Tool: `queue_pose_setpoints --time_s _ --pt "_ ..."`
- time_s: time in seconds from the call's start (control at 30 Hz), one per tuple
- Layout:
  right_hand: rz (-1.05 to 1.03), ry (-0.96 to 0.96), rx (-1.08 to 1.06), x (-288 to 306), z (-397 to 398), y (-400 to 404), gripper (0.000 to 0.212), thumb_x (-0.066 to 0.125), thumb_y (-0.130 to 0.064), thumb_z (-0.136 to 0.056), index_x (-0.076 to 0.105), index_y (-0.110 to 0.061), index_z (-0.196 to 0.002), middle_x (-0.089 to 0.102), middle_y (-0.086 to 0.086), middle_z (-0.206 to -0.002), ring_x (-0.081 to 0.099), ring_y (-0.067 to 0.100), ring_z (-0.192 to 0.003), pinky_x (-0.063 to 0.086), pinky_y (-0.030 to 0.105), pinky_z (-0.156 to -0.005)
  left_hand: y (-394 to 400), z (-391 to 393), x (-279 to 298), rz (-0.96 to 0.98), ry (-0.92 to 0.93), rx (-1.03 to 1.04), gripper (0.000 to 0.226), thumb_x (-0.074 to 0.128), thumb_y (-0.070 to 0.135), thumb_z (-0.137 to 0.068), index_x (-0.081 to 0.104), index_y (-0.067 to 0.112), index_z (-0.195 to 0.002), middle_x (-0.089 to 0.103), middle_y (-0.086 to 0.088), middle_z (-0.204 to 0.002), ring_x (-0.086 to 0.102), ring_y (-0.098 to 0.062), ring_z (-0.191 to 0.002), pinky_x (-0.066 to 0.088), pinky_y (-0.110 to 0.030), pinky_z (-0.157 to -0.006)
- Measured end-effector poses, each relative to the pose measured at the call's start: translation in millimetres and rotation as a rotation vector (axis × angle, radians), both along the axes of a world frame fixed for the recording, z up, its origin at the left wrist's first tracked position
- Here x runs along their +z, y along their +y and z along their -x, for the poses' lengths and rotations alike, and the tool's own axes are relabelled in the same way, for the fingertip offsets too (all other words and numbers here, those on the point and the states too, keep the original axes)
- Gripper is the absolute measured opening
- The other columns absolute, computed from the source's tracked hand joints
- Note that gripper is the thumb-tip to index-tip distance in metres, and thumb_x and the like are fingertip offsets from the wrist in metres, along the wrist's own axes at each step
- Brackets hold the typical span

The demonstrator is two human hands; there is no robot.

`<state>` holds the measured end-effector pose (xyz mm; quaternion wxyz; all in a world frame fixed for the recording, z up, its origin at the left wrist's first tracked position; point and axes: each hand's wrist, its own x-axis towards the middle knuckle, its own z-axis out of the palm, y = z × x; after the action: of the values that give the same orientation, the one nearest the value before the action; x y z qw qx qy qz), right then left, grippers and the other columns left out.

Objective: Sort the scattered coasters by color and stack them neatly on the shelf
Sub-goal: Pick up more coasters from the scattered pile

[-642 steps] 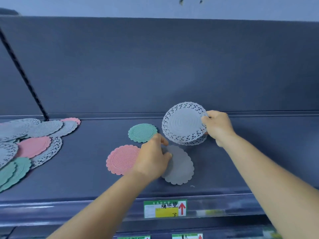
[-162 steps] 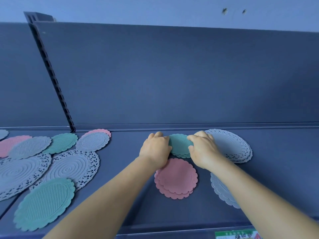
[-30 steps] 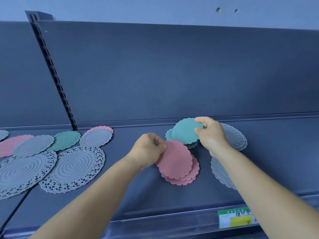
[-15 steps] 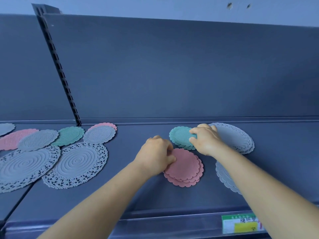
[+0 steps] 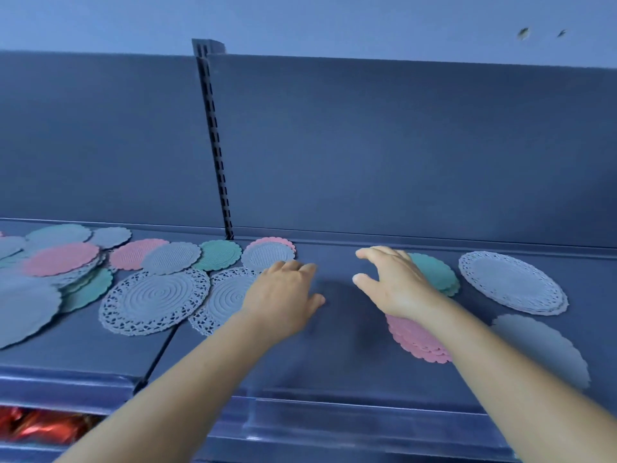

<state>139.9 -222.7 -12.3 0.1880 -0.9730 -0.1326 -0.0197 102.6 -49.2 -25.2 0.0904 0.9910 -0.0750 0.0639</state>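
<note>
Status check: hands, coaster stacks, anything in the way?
Both hands open, empty. Green stack, pink stack sorted at right. Mixed coasters unsorted at left. Nothing blocking.

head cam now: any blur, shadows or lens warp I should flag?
Head view: strong blue cast; wide-angle bend along the shelf front edge; slight motion blur on the left hand and right hand; a soft shadow on the shelf between them; lace mats stay fairly sharp; no glare spots.
</note>
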Motion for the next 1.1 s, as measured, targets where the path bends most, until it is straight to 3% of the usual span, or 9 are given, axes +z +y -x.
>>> queue_pose_setpoints --time_s 0.27,0.53,0.63,0.77,1.1 --pt "-0.037 0.068 0.107 -1.6 20.8 91.0 0.055 0.048 -0.037 -0.094 0.032 -0.023 -0.144 0.033 -0.004 -0.150 0.025 0.018 -0.139 0.029 0.034 -0.109 99.8 25.9 -0.6 -0.023 0.019 0.152 0.056 0.043 0.043 -0.095 0.032 0.021 -0.145 0.046 -0.002 -0.140 0.038 -0.024 -0.130 0.033 -0.034 -0.105" --pt "0.092 0.193 0.096 -14.7 30.4 151.8 0.070 0.049 -0.050 -0.089 0.024 -0.018 -0.147 0.033 0.002 -0.151 0.026 0.027 -0.138 0.032 0.038 -0.109 175.1 37.6 -18.4 -0.074 0.123 0.296 0.055 0.040 0.054 -0.092 0.041 0.019 -0.134 0.046 -0.006 -0.136 0.040 -0.030 -0.126 0.035 -0.040 -0.104" --pt "0.153 0.220 0.034 -21.0 31.1 162.1 0.080 0.050 -0.056 -0.086 0.020 -0.017 -0.148 0.026 0.003 -0.153 0.024 0.029 -0.138 0.030 0.039 -0.111 191.4 39.0 -25.2 -0.069 0.174 0.333 0.059 0.035 0.061 -0.090 0.039 0.025 -0.136 0.040 -0.008 -0.140 0.034 -0.034 -0.131 0.033 -0.046 -0.106" --pt "0.180 0.233 -0.061 -26.0 29.2 167.4 0.086 0.052 -0.064 -0.080 0.025 -0.015 -0.146 0.031 0.008 -0.149 0.028 0.032 -0.135 0.032 0.039 -0.110 199.0 39.0 -27.2 -0.060 0.247 0.352 0.067 0.033 0.070 -0.086 0.027 0.034 -0.143 0.025 -0.015 -0.149 0.020 -0.044 -0.138 0.027 -0.053 -0.109" --pt "0.093 0.203 -0.227 -18.5 33.5 170.2 0.094 0.071 -0.056 -0.065 0.032 -0.018 -0.140 0.038 0.011 -0.136 0.032 0.031 -0.129 0.038 0.037 -0.102 201.2 49.1 -18.1 0.046 0.173 0.371 0.086 0.057 0.072 -0.072 0.032 0.030 -0.143 0.037 -0.012 -0.139 0.032 -0.035 -0.129 0.029 -0.044 -0.106"
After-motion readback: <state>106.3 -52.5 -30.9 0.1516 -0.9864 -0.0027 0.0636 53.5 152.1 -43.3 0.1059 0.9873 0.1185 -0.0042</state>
